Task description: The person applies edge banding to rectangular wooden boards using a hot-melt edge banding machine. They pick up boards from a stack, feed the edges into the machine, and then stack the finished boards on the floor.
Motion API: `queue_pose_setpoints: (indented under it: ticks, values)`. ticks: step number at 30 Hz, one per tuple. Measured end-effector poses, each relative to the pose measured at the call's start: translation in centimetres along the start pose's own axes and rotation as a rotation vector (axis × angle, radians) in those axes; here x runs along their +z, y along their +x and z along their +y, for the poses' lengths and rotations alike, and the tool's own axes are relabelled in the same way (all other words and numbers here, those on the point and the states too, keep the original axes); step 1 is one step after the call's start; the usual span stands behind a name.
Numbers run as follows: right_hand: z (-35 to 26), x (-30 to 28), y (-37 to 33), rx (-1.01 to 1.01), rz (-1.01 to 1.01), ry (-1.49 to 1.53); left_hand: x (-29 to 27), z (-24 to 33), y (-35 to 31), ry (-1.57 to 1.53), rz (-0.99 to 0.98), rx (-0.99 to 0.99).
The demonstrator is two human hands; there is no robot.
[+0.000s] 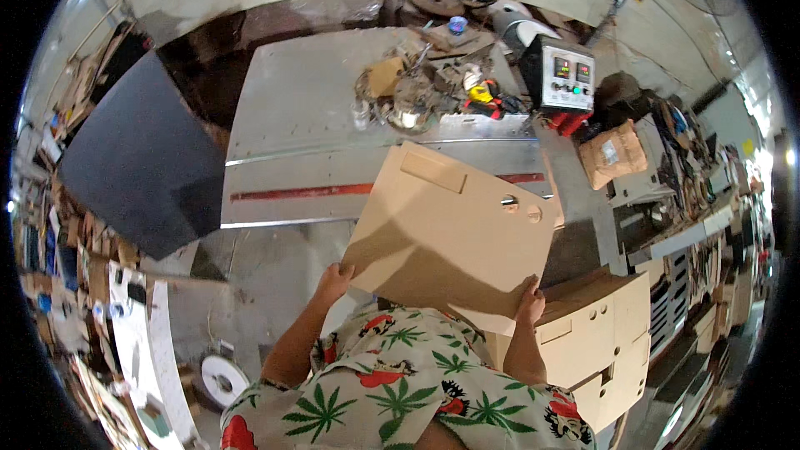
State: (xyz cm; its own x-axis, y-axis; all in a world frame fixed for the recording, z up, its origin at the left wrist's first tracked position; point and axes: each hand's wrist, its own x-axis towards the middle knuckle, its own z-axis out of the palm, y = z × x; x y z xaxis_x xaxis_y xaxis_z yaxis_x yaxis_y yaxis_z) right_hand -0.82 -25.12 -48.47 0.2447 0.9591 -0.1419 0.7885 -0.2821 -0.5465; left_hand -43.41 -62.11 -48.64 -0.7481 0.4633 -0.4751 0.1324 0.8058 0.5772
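Between my two hands I hold a flat tan board (446,237), tilted over the front of a grey metal machine table (292,146). It has a rectangular recess near its far left corner and two round cut-outs on the right. My left hand (335,281) is closed on the near left edge. The near right edge is gripped by my right hand (531,303), thumb on top. The fingers beneath the board are hidden.
Similar tan boards (621,342) stand at my lower right. A control box (568,79) and a brown paper sack (612,156) sit right of the table. Tools and dusty scraps (417,87) clutter its back. A dark panel (142,150) stands left; a white reel (225,379) lies lower left.
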Motion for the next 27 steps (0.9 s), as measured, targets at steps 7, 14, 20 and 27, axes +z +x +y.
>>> queue_pose_setpoints:
  ticks: [7,14,20,27]
  values:
    - [7.7,2.9,2.7,-0.09,-0.118,0.25,-2.1,-1.0,2.9,-0.369,-0.152,-0.006]
    - [16.6,4.4,4.9,0.11,-0.379,-0.145,-2.2,-1.7,4.3,-0.281,-0.157,0.075]
    - [17.3,6.5,1.0,0.342,-0.131,0.1,-4.1,-1.2,3.4,-0.212,-0.135,0.11]
    - [10.8,5.0,-4.5,0.226,-0.288,0.645,-4.6,-4.1,6.8,-0.215,-0.203,0.018]
